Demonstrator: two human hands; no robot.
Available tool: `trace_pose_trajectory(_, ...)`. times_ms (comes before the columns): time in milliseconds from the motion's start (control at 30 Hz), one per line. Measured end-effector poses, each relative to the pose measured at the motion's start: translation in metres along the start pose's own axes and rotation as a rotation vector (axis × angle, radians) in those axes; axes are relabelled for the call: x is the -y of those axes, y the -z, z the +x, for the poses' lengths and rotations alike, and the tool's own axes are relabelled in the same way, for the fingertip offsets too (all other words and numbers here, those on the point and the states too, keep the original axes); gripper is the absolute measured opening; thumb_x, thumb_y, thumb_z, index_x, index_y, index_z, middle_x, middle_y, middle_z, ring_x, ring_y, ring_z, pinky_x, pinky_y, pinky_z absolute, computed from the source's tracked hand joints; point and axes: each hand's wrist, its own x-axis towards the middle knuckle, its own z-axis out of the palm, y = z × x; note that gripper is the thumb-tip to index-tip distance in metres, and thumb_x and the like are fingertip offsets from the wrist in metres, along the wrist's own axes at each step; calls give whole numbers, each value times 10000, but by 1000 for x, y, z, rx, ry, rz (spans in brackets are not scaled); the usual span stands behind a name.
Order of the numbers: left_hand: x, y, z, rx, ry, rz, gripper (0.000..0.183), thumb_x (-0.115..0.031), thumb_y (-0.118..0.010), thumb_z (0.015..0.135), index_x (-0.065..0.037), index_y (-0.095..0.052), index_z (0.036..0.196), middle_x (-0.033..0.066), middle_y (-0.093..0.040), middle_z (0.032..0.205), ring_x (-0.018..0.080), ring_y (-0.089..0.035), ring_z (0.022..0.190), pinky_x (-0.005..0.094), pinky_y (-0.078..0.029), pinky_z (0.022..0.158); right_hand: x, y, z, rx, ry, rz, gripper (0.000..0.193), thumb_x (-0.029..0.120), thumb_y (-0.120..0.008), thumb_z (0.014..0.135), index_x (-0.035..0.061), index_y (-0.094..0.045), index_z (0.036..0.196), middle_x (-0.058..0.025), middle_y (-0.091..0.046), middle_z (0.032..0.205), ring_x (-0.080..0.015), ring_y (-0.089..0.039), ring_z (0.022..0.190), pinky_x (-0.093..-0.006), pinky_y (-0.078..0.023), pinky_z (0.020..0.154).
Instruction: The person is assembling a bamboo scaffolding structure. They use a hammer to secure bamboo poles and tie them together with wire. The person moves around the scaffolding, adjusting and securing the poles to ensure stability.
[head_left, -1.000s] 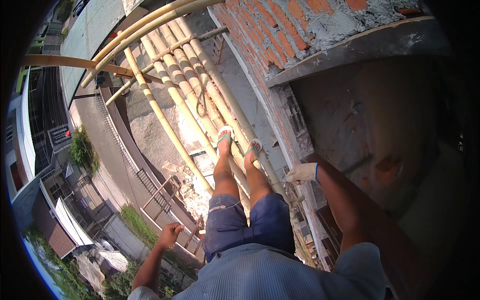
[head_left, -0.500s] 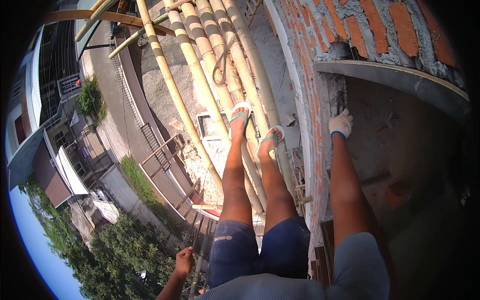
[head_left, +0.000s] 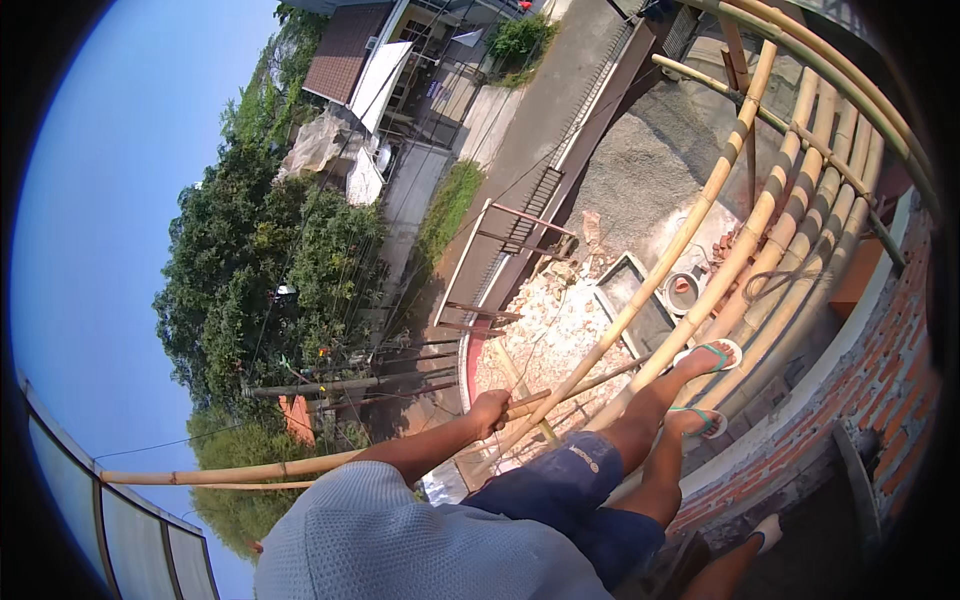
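From the head view, the left hand [head_left: 490,408] is clenched around a bamboo rail [head_left: 300,465] whose long axis runs leftward from the grip. The gloved right hand [head_left: 768,532] rests low by the brick wall [head_left: 880,390], well apart from the rail; whether it grasps anything I cannot tell.

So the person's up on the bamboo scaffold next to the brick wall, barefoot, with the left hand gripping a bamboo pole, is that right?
Not barefoot. The head view shows sandals with green straps on both feet, which rest on the bamboo scaffold. The rest holds: the brick wall runs alongside, and the left hand grips a bamboo pole.
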Motion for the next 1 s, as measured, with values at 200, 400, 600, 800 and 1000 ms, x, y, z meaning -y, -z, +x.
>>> trace_pose_trajectory(200,-52,60,-10,-47,-206,-681,162,-197,-450,1072,-66,-545,1089,-51,-317,597,84,-259,460,270,-207,402,28,13,-78,206,99,13,541,441,-699,882,-18,-720,1168,-169,-750,1033,-318,-709,892,-435,-564,780)
trace_pose_trajectory(400,-179,212,-39,-86,-674,-1321,249,-294,-433,1126,-101,-576,1190,-52,-268,617,78,-236,476,248,-198,418,157,50,-181,525,535,9,508,414,-689,891,-17,-714,1158,-163,-745,1013,-304,-699,854,-427,-558,749)
trace_pose_trajectory(600,-256,282,-61,-112,-883,-1338,192,-252,-432,1120,-120,-552,1191,-54,-286,611,67,-214,458,268,-181,416,261,117,-274,615,850,-32,474,387,-680,900,-16,-709,1147,-158,-740,993,-290,-689,816,-419,-552,719)
trace_pose_trajectory(800,-201,195,-35,141,-522,-1441,135,-199,-458,1090,-108,-554,1115,-58,-277,597,75,-216,444,271,-157,401,312,138,-308,630,959,-93,441,361,-670,909,-16,-703,1137,-152,-734,973,-276,-679,778,-412,-546,688)
trace_pose_trajectory(1000,-221,265,-15,284,-527,-1523,158,-207,-438,1095,-71,-518,1110,-70,-284,597,68,-230,446,254,-172,374,336,145,-322,653,992,-134,408,334,-660,919,-15,-697,1127,-147,-729,953,-262,-669,741,-404,-540,658)
